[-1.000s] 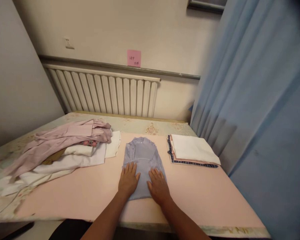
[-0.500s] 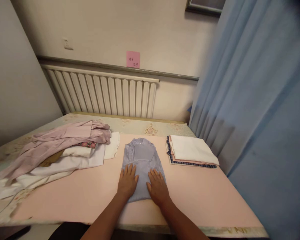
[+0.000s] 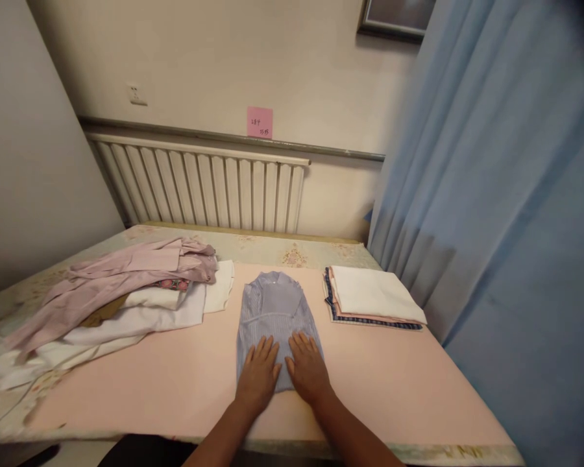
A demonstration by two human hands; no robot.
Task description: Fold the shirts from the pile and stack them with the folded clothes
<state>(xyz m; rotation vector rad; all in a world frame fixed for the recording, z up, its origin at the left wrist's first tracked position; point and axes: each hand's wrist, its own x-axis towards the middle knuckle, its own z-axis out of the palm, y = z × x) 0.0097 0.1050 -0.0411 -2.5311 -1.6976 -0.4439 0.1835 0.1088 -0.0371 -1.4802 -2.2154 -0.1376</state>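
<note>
A blue striped shirt, its sides folded in to a long narrow shape, lies on the pink mat with its collar pointing away from me. My left hand rests flat on the lower left part of the shirt, fingers stretched out. Beside it, my right hand lies flat on the lower right part, fingers also straight. Both hands cover some of the shirt's lower end, and a small gap parts them.
Left of the shirt is a loose heap of clothes with a pinkish garment on top. To the right sits a stack of folded clothes, white uppermost. A radiator stands behind the table, and a blue curtain hangs at the right.
My left hand has slid right and slightly toward me over the shirt, closer to my right hand. My right hand has barely moved. The view has tilted up slightly.
</note>
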